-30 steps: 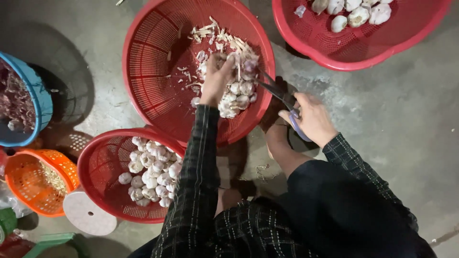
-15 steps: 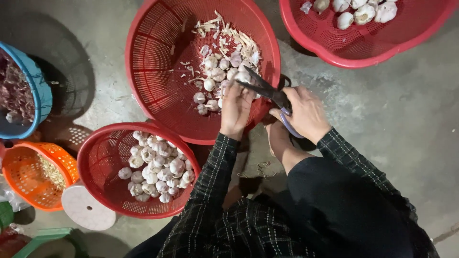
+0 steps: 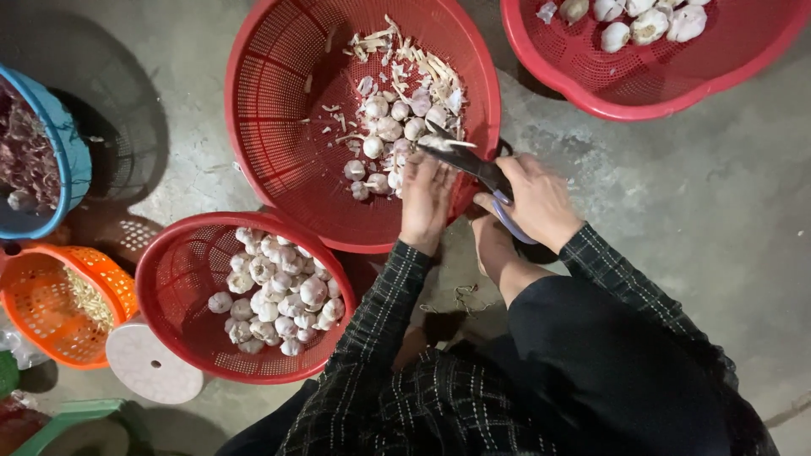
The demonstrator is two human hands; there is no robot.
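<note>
Garlic bulb (image 3: 435, 143) sits pinched in the left hand (image 3: 425, 196) over the big red basket (image 3: 279, 160), scissors (image 3: 473, 166) gripped in the right hand (image 3: 538, 201) at three o'clock. Trimmed bulbs fill the smaller basket (image 3: 182, 279) at seven o'clock; perhaps a dozen uncut ones remain. Bare, stained concrete floor (image 3: 676, 211) lies underneath.
</note>
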